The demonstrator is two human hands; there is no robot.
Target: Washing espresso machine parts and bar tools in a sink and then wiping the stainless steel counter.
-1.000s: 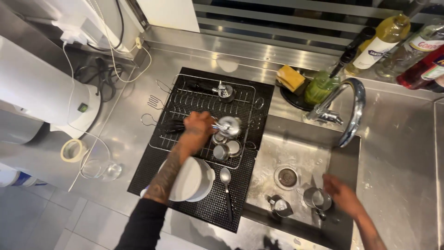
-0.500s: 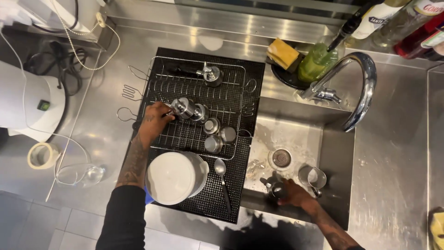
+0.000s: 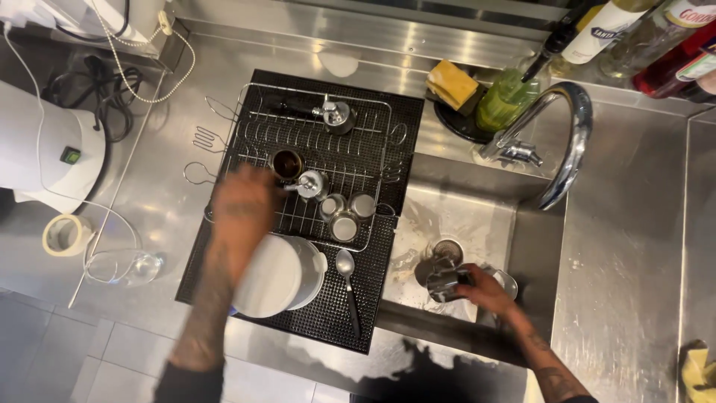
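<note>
The right hand (image 3: 488, 291) grips a metal cup (image 3: 441, 282) inside the sink (image 3: 447, 216). The left hand (image 3: 242, 205), blurred, finger state indeterminable, hovers over the wire rack (image 3: 261, 123) beside a dark cup (image 3: 286, 163).

White-labelled bottle (image 3: 611, 30) and red-labelled bottle (image 3: 690, 63), back ledge, top right

A yellow sponge (image 3: 452, 83), green soap bottle (image 3: 506, 99), tape roll (image 3: 66, 234) and spoon (image 3: 347, 282) lie about.
</note>
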